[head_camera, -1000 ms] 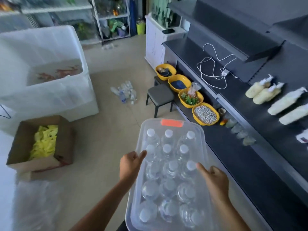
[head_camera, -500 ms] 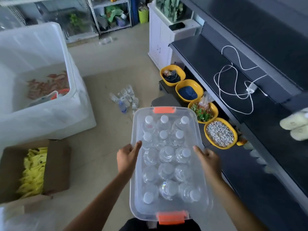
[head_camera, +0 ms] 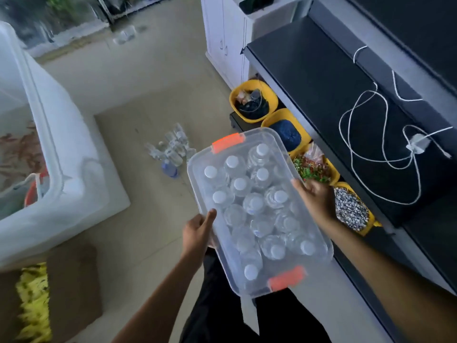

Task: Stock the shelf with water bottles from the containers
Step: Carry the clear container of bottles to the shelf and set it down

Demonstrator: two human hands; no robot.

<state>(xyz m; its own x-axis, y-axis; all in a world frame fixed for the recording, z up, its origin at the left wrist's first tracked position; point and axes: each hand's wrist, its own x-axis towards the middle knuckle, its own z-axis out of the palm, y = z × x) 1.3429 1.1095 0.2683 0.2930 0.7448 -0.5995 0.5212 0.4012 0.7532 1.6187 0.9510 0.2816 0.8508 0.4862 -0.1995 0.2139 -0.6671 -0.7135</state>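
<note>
A clear plastic container (head_camera: 197, 167) with orange latches is held in the air in front of me, its lid on. Several water bottles (head_camera: 254, 204) with white caps stand packed inside. My left hand (head_camera: 197, 231) grips its left long edge, thumb on the lid. My right hand (head_camera: 314, 199) grips the right long edge. The black shelf (head_camera: 321, 78) runs along the right, level with the container's right side. More water bottles (head_camera: 173, 149) lie loose on the floor beyond the container.
Yellow bowls (head_camera: 252, 102) of small goods line the low ledge under the shelf. A white cable with charger (head_camera: 418, 144) lies on the shelf. A big white tub (head_camera: 61, 149) stands left, a cardboard box (head_camera: 71, 276) with yellow items at lower left, a white cabinet (head_camera: 225, 33) behind.
The container has come closer and turned clockwise, its far end swinging left away from the shelf. My view has tilted down and both hands keep their grip.
</note>
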